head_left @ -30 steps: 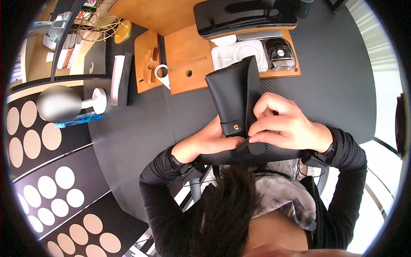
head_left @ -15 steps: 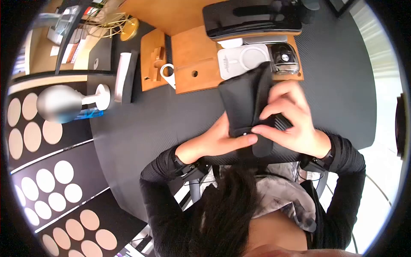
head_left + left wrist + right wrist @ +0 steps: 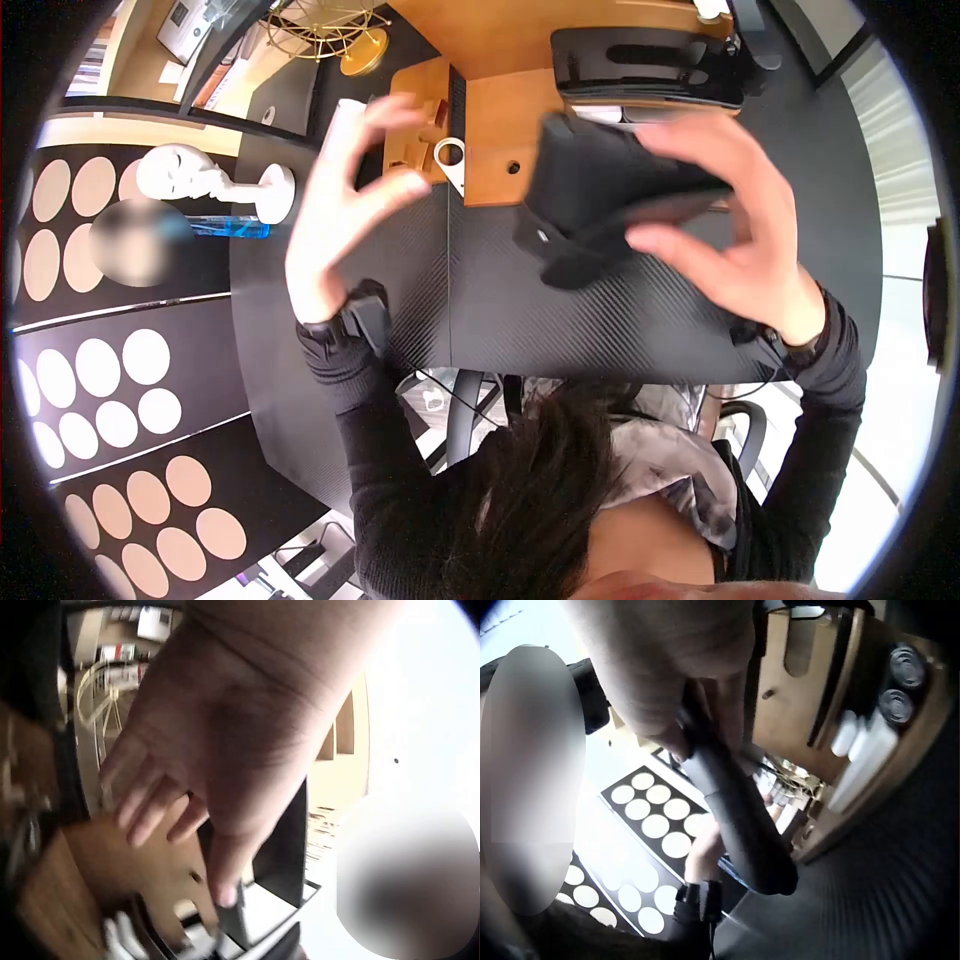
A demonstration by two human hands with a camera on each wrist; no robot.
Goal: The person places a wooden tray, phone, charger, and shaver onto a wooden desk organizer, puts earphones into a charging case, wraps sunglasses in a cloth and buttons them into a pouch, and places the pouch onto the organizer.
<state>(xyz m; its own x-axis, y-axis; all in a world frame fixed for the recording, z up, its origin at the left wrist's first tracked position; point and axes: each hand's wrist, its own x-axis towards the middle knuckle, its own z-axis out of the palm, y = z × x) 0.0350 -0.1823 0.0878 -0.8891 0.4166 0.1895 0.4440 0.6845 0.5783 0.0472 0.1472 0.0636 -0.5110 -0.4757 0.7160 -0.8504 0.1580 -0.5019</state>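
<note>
A soft black leather pouch with a small metal snap, blurred, hangs over the desk in the head view. My right hand grips it at its right side, thumb below and fingers above. In the right wrist view the pouch points down and away from the fingers as a dark, slim shape. Apart from it, my left hand is raised over the left side of the desk, fingers spread and holding nothing. The left wrist view shows this left hand with its palm bare.
At the back, a wooden organizer carries a glossy black tray. A white ring-handled item lies by the organizer. Left of the desk are a white bust, a blue bottle and a gold wheel ornament.
My left hand has let go of the pouch and swung up to the left. My right hand has lifted the pouch forward and turned it. The head view has shifted.
</note>
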